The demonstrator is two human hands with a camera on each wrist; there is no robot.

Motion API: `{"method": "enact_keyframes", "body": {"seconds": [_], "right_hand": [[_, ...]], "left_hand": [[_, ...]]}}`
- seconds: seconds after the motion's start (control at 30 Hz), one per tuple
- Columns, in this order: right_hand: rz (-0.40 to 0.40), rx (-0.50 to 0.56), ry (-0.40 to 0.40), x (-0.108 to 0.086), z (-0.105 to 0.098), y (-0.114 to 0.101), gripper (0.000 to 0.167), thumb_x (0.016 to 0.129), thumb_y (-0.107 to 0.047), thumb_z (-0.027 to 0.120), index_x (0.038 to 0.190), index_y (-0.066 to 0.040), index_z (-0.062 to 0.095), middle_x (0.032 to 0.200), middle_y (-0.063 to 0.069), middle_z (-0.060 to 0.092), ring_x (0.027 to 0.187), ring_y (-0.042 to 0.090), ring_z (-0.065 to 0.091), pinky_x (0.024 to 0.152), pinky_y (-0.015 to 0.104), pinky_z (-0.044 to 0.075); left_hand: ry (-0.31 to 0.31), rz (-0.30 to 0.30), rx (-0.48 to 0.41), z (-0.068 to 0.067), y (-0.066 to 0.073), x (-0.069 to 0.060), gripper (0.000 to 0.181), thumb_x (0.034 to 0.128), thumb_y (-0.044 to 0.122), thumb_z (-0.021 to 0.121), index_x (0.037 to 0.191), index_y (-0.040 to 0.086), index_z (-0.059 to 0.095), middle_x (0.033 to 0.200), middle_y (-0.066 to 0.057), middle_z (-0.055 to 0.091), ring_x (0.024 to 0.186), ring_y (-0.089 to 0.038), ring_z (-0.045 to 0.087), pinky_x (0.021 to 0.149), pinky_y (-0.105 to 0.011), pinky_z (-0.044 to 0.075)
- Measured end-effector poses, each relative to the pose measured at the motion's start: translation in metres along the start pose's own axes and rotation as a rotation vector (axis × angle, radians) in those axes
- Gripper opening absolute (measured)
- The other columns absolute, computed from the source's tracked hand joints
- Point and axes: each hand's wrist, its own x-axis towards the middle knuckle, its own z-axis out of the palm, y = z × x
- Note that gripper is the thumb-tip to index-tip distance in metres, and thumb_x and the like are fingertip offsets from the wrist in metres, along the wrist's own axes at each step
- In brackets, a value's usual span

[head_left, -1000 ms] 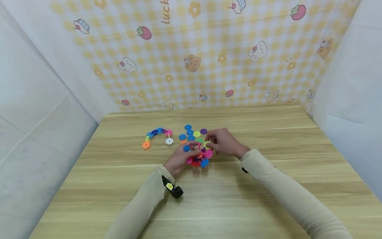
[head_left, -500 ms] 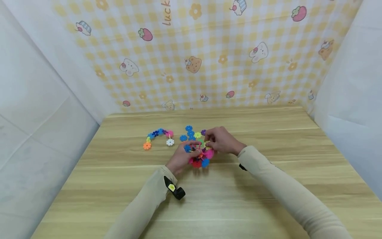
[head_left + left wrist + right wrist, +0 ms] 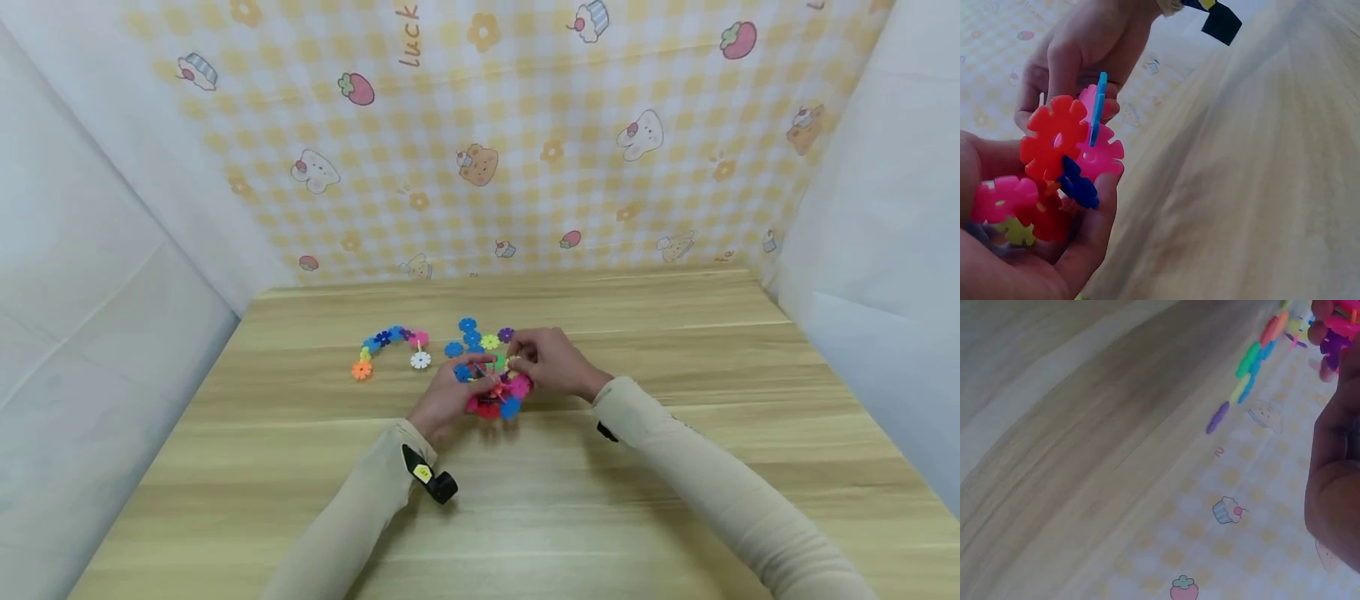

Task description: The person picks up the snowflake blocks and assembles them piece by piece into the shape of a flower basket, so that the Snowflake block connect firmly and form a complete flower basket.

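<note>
Yellow disc (image 3: 513,364), pinched by the right hand (image 3: 553,362), lies at the right edge of the cluster (image 3: 1047,156) the left hand (image 3: 444,392) grips.

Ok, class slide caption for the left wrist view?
The left hand holds a cluster of red, pink and blue flower-shaped plastic discs beside the right hand.

A draped tabletop booth: printed cloth (image 3: 525,100) (cheerfully yellow-checked) hangs behind the wooden table (image 3: 540,517), white sheeting (image 3: 97,250) flanking it.
</note>
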Motion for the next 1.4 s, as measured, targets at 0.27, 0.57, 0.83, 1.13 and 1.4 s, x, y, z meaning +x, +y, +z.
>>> {"method": "enact_keyframes", "body": {"seconds": [0.27, 0.57, 0.83, 1.13, 1.4], "right_hand": [[0.213, 0.296, 0.084, -0.004, -0.006, 0.007, 0.017, 0.101, -0.008, 0.055, 0.113, 0.003, 0.060, 0.069, 0.013, 0.070, 0.059, 0.031, 0.068, 0.059, 0.038, 0.058], [0.281, 0.496, 0.018, -0.005, 0.012, -0.002, 0.017, 0.103, -0.009, 0.052, 0.114, 0.004, 0.054, 0.084, 0.014, 0.077, 0.073, 0.019, 0.075, 0.071, 0.035, 0.063], [0.250, 0.484, -0.138, -0.004, 0.007, -0.003, 0.021, 0.105, -0.015, 0.048, 0.116, 0.002, 0.056, 0.095, 0.020, 0.076, 0.078, 0.028, 0.076, 0.072, 0.039, 0.063], [0.201, -0.073, -0.085, 0.046, -0.009, 0.012, 0.025, 0.104, -0.016, 0.051, 0.116, 0.000, 0.065, 0.095, 0.015, 0.073, 0.075, 0.024, 0.067, 0.064, 0.031, 0.052], [0.191, -0.603, -0.062, 0.074, 0.012, 0.030, 0.032, 0.095, -0.013, 0.063, 0.127, -0.013, 0.070, 0.124, 0.017, 0.066, 0.113, 0.031, 0.060, 0.100, 0.046, 0.054]], "left_hand": [[-0.073, 0.077, -0.394, 0.003, 0.001, 0.002, 0.068, 0.1036, 0.022, 0.046, 0.161, 0.011, 0.011, 0.122, 0.000, 0.051, 0.099, -0.012, 0.060, 0.113, -0.056, 0.042], [0.063, 0.164, -0.440, 0.006, 0.002, 0.000, 0.062, 0.1040, 0.021, 0.046, 0.159, 0.030, 0.019, 0.154, -0.013, 0.034, 0.124, -0.022, 0.055, 0.097, -0.032, 0.056], [0.023, 0.245, -0.313, -0.007, 0.000, -0.001, 0.049, 0.1071, 0.018, 0.040, 0.151, 0.038, 0.035, 0.159, -0.007, 0.023, 0.115, -0.017, 0.052, 0.085, -0.023, 0.055], [0.052, 0.216, -0.252, -0.019, -0.002, -0.007, 0.042, 0.1019, 0.005, 0.052, 0.140, 0.021, 0.049, 0.147, 0.000, 0.036, 0.097, -0.009, 0.061, 0.078, -0.018, 0.055], [-0.017, 0.185, -0.257, -0.015, -0.003, -0.011, 0.050, 0.0982, -0.001, 0.057, 0.143, 0.017, 0.045, 0.132, -0.006, 0.050, 0.092, -0.010, 0.062, 0.077, -0.020, 0.056]]}}
